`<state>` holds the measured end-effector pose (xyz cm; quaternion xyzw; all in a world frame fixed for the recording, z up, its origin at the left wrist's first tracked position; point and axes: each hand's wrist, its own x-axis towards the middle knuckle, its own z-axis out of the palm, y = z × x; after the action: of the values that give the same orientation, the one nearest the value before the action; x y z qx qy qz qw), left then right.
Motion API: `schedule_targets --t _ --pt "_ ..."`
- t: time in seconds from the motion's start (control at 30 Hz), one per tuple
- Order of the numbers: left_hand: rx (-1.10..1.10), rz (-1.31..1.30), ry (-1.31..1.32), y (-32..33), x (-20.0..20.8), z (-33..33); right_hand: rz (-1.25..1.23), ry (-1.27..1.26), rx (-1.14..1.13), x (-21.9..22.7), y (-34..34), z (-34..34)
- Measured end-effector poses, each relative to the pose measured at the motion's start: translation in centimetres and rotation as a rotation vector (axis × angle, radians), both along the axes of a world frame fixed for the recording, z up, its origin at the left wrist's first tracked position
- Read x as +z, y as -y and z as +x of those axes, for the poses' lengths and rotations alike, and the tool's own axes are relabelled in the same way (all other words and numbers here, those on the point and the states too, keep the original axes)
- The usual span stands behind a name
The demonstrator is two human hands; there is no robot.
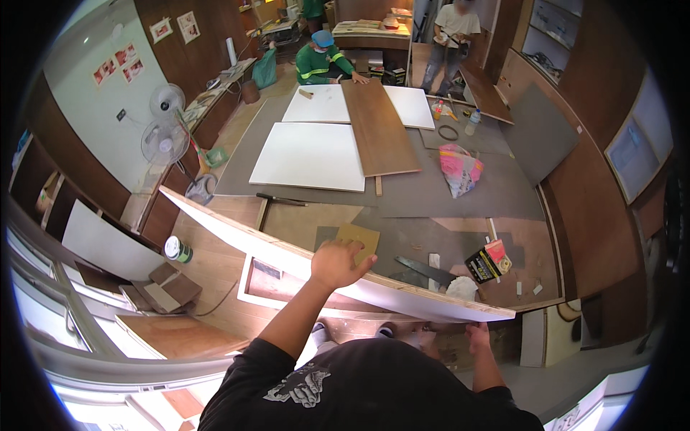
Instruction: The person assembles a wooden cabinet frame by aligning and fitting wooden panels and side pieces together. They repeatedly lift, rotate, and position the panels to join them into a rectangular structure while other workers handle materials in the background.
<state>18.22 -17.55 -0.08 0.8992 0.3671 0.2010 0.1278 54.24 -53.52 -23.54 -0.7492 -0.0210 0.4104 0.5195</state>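
At the table's (535,233) near edge, the half-curled left hand (338,264) holds a tan sheet (361,238) over the white board's (248,243) upper edge, the right hand (477,336) gripping its right end, apparently for steadiness.

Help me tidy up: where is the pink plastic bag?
In the head view, the pink plastic bag lies right of centre on the grey sheet, right of the long brown board.

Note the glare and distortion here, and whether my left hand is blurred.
In the head view, fisheye distortion bows the held white board and blackens the corners; glare whitens patches toward the lower left; the left hand shows no obvious blur.
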Motion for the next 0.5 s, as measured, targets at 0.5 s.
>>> schedule_targets --t 0.5 --pt "0.010 -0.039 -0.028 0.3 0.3 -0.2 -0.212 0.110 0.251 -2.9 0.4 3.1"
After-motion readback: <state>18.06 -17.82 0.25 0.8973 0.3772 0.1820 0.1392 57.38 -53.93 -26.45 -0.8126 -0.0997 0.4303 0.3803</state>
